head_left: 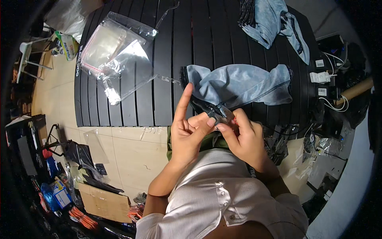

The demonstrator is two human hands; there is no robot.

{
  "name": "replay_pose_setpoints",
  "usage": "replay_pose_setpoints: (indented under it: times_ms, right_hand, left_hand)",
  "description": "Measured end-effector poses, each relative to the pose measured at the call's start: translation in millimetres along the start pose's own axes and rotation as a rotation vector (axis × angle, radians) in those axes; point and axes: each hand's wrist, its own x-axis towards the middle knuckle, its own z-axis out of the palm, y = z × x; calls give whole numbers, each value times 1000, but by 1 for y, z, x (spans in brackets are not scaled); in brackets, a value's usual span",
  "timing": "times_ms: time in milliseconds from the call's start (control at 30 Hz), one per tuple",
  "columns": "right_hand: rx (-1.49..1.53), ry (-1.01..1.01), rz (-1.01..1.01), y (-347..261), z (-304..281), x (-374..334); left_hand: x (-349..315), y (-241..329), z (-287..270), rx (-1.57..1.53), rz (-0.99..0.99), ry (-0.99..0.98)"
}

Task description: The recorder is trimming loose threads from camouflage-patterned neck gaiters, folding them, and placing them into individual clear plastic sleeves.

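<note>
A light blue, velvety piece of cloth [234, 81] with dark stitched edges lies near the front edge of the black slatted table. Its dark near edge hangs over toward me. My left hand [189, 133] pinches that edge between the thumb and the curled fingers, while its index finger points up. Close beside it, my right hand [246, 133] is closed on the same edge, thumb tip almost against the left thumb. A small greyish bit and a speck of red show by the right fingers; what they are, I cannot tell.
Clear plastic bags [115, 55] lie on the table's left side. Another blue cloth piece [266, 24] with dark edges is at the far right. White plugs [320, 77] and cables are beyond the right edge. A cardboard piece [104, 201] lies on the floor, lower left.
</note>
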Motion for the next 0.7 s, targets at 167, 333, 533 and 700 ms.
replay_pose_setpoints:
  times_ms: [167, 333, 533, 700]
  right_hand:
    - [-39, 13, -7, -2, 1, 0]
    - [-69, 38, -14, -3, 3, 0]
    - [-38, 38, -18, 3, 2, -1]
    - [44, 71, 45, -2, -4, -2]
  left_hand:
    - [-2, -3, 1, 40, 67, -8]
    - [-4, -4, 1, 70, 90, 9]
    - [-4, -4, 2, 60, 70, 20]
    - [-3, -2, 2, 37, 49, 25]
